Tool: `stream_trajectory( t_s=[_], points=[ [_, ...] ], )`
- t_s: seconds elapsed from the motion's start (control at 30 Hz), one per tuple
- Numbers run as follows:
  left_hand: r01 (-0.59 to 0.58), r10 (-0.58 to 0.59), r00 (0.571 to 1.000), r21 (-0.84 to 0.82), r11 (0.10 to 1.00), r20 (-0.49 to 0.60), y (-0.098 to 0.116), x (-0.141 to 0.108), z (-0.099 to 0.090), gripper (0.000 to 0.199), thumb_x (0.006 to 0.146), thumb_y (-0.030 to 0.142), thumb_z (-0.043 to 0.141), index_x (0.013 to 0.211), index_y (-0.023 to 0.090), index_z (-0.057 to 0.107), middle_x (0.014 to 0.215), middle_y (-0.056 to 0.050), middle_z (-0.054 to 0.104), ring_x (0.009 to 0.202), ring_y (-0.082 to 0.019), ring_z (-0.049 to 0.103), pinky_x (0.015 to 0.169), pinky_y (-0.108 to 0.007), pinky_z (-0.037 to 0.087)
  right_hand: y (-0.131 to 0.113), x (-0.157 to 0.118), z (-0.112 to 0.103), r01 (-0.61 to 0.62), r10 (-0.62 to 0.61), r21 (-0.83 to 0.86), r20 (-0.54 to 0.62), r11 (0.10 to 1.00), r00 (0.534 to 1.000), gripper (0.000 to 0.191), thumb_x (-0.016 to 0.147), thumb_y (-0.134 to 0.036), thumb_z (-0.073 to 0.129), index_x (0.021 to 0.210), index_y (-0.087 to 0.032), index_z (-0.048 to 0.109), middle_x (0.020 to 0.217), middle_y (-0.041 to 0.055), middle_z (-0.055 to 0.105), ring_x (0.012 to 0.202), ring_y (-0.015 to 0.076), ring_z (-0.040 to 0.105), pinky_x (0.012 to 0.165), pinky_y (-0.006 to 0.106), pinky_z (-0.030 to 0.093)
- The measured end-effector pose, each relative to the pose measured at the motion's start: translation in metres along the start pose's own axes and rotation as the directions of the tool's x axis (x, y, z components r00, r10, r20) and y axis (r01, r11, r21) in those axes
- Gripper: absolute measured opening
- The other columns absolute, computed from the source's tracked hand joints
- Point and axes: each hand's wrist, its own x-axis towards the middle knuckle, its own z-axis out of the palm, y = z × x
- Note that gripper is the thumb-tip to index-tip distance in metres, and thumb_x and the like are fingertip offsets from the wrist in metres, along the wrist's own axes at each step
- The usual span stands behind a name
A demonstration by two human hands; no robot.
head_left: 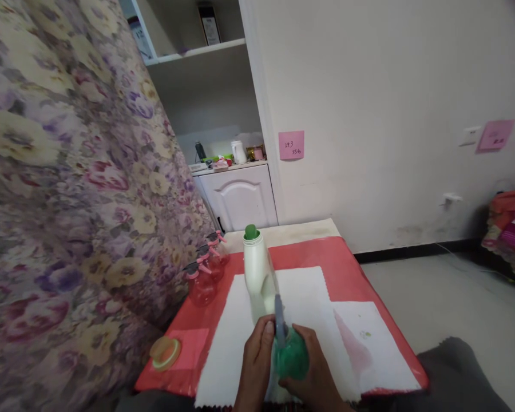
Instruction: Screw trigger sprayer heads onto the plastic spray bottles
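My right hand [313, 366] wraps round the green rounded body of a spray bottle [293, 356], low over the near middle of the table. My left hand [257, 349] is closed at the bottle's grey upper part, thumb and fingers together against it. Just beyond my hands a tall pale green jug [256, 266] stands upright with its neck uncovered, and a darker green piece shows in its mouth. Both it and my hands are over a white cloth [223, 355]. Blur hides the exact grip of the left fingertips.
Several clear spray bottles [202, 289] with pink and black heads line the table's left side. A small round lid-like container [165, 352] lies front left, and a white sheet [381, 337] front right. A floral curtain [90, 200] hangs close on the left.
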Motion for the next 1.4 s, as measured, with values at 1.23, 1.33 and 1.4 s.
stream_trajectory(
  t_s=[1.23, 1.33, 1.4],
  points=[
    [0.064, -0.077, 0.993, -0.135, 0.989, -0.090, 0.009, 0.021, 0.009, 0.055, 0.072, 0.048, 0.071, 0.118, 0.020, 0.060, 0.104, -0.007, 0.062, 0.100, -0.024, 0.060, 0.088, -0.034, 0.048, -0.053, 0.027, -0.023, 0.166, -0.205, 0.223, 0.162, 0.961, 0.965, 0.025, 0.092, -0.035, 0.053, 0.115, -0.026, 0.058, 0.109, 0.0055, 0.059, 0.105, 0.0228, 0.056, 0.094, 0.036, 0.046],
    [0.070, -0.070, 0.998, -0.050, 0.996, -0.006, 0.012, 0.025, 0.006, 0.050, 0.078, 0.048, 0.065, 0.120, 0.020, 0.062, 0.109, -0.008, 0.064, 0.103, -0.024, 0.059, 0.091, -0.034, 0.047, -0.057, 0.034, -0.026, 0.148, -0.190, 0.203, 0.204, 0.968, 0.960, 0.023, 0.091, -0.033, 0.054, 0.111, -0.024, 0.060, 0.104, 0.0053, 0.059, 0.101, 0.0227, 0.056, 0.093, 0.037, 0.046],
    [0.053, -0.051, 0.998, -0.029, 0.998, 0.047, 0.013, 0.026, 0.005, 0.048, 0.081, 0.046, 0.062, 0.123, 0.021, 0.061, 0.112, -0.007, 0.065, 0.104, -0.024, 0.059, 0.093, -0.035, 0.045, -0.059, 0.039, -0.028, 0.116, -0.162, 0.195, 0.240, 0.974, 0.957, 0.019, 0.089, -0.032, 0.057, 0.105, -0.023, 0.061, 0.100, 0.0043, 0.059, 0.098, 0.0221, 0.057, 0.091, 0.036, 0.046]
  ],
)
